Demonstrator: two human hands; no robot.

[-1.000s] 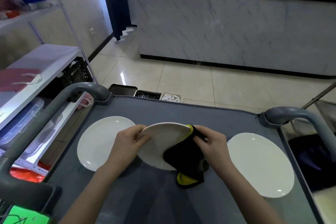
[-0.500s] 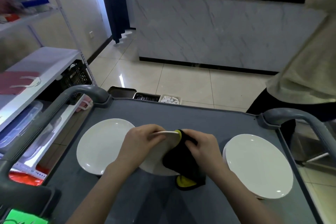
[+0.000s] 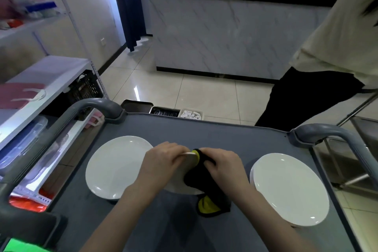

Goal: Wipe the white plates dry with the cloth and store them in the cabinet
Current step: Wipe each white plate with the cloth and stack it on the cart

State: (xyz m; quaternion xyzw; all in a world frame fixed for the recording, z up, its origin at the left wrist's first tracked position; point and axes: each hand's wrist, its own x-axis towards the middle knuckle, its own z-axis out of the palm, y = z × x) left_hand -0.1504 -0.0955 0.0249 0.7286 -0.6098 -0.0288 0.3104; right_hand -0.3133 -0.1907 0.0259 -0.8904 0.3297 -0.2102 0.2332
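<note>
I see the held plate (image 3: 177, 186) at the lower centre of the frame, above the grey cart top (image 3: 204, 132). It is round, so it has no long axis. It stands steeply tilted, its upper rim showing as a thin edge between my two hands and its lower rim down by the cart surface. I cannot tell whether that rim touches the cart.

My left hand (image 3: 161, 159) has its fingers curled over the upper rim and grips the plate. My right hand (image 3: 223, 164) is closed around the black and yellow cloth (image 3: 210, 190) and presses it against the right side of the plate. The cloth folds over the rim just beside my left fingers and hangs down to a yellow patch below the plate.

A single white plate (image 3: 118, 166) lies flat on the cart, left of centre, partly behind my left wrist. What looks like a stack of white plates (image 3: 288, 188) sits at the lower right, apart from my hands.

A grey handle (image 3: 96, 106) rises at the cart's far left corner and another (image 3: 327, 131) at its far right. Beyond the far edge sit small trays (image 3: 163, 111). A person (image 3: 337, 37) stands at the upper right, in front of a marble counter (image 3: 225, 37). A white shelf (image 3: 41, 80) runs along the left edge.
</note>
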